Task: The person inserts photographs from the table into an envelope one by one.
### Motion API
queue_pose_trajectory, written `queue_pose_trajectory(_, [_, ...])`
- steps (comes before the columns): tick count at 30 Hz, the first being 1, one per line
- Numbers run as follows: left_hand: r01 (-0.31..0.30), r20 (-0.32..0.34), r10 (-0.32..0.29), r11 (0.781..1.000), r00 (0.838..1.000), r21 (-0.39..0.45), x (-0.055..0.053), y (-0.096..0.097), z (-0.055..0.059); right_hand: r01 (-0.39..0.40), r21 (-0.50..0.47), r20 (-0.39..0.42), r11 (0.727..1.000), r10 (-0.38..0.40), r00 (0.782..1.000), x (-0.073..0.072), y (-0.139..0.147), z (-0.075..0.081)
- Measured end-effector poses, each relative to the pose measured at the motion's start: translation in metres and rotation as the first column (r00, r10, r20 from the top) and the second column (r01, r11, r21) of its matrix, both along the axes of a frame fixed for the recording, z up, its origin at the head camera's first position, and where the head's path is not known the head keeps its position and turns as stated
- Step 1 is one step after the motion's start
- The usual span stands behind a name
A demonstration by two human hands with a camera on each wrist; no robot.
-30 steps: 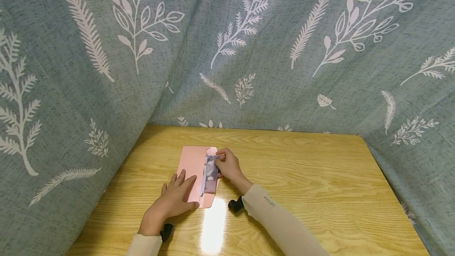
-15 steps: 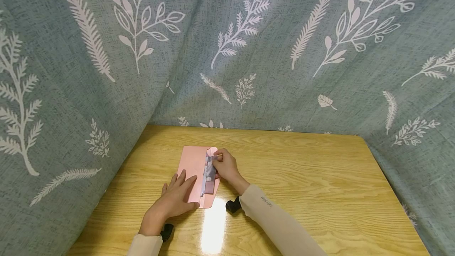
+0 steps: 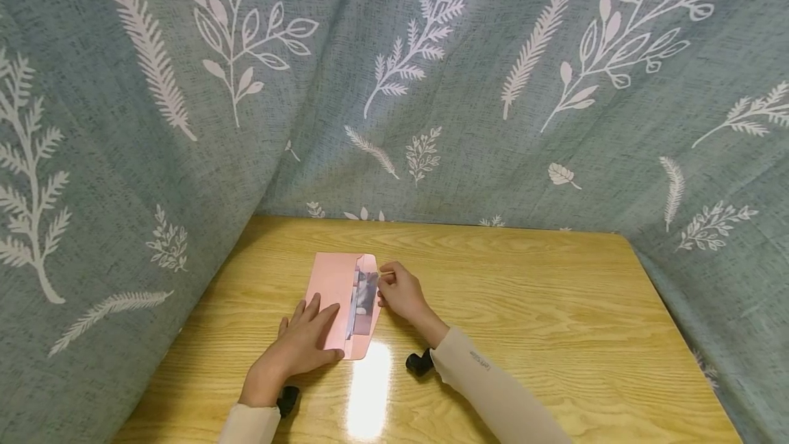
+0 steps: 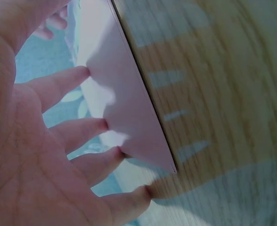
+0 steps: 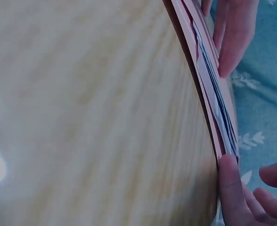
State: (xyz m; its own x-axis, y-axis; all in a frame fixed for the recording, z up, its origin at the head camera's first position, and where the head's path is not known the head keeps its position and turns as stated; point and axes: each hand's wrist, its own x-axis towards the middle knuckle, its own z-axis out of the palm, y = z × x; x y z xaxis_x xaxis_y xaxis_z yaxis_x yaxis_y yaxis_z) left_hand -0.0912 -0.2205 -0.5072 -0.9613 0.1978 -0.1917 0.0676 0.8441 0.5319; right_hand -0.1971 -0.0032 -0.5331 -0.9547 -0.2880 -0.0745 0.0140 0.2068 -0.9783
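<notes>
A pink envelope (image 3: 329, 276) lies flat on the wooden table, its flap (image 3: 359, 348) spread out to the right. Printed purple-grey papers (image 3: 365, 303) stick partly out of its mouth over the flap; their exact kind is unclear. With fingers spread, my left hand (image 3: 302, 348) rests on the envelope's near left part. The left wrist view has its fingertips on the pink surface (image 4: 124, 94). My right hand (image 3: 403, 293) is at the flap's right edge, fingers loosely bent. In the right wrist view one fingertip (image 5: 228, 162) touches the edge by the stacked papers (image 5: 216, 89), thumb apart.
The wood-grain table (image 3: 524, 307) extends to the right of the hands. A patterned blue-green cloth (image 3: 468, 156) hangs behind it and along both sides. Black wrist cameras, one at the right wrist (image 3: 420, 363), sit just above the tabletop.
My right hand pinched the papers' edge and shifted them slightly left into the envelope. It has since let go and drawn a little to the right. My left hand has stayed put.
</notes>
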Motion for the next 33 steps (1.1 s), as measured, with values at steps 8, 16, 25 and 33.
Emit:
queue_pose_trajectory(8, [-0.004,-0.003,0.005,1.000,1.000,0.007,0.000,-0.001,0.000,-0.043,-0.087,0.067,0.995,0.049,0.997,0.017,0.007,0.000])
queue_pose_trajectory(16, [-0.006,-0.010,0.006,1.000,1.000,-0.002,-0.001,-0.001,-0.001,-0.049,-0.113,0.108,0.992,0.061,0.992,0.024,0.008,-0.001])
queue_pose_trajectory(25, [-0.002,-0.001,0.002,1.000,1.000,0.001,0.000,0.000,-0.001,-0.052,-0.138,0.112,0.989,0.068,0.991,0.026,0.005,0.002])
queue_pose_trajectory(33, [0.003,-0.014,-0.003,1.000,1.000,0.001,0.000,0.001,0.000,-0.053,-0.149,0.116,0.987,0.071,0.991,0.025,-0.003,0.001])
